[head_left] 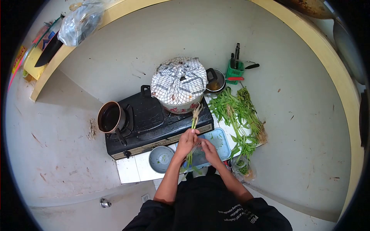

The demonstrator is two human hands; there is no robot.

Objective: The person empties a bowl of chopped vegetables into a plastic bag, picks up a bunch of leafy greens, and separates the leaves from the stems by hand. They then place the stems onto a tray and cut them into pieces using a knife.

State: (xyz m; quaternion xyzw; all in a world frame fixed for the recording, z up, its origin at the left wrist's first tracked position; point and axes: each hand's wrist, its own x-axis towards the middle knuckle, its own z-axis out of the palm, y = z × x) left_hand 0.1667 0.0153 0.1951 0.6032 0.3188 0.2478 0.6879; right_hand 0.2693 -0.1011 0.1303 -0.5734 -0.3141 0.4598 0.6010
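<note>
My left hand (186, 141) is wrapped round a few leafy green stalks (194, 121), which look like water spinach. Their pale roots point up toward the pot, and the leafy ends hang below the hand. Close by on the right, my right hand (209, 150) has its fingers drawn together near the stalks; what is between them is too blurred to make out. Under both hands lies a light blue tray (222, 139) with bits of green in it. Left of it stands a grey bowl (157, 161) with a few leaf scraps. More leafy greens (235, 111) are heaped at the right.
A black two-burner stove (140, 109) carries a saucepan (111, 116) and a large pot (178, 107) with a checked cloth (179, 79) tied over its lid. Behind the greens are a small lidded pan (216, 82) and a green utensil basket (234, 71). A plastic bag (242, 169) sits front right.
</note>
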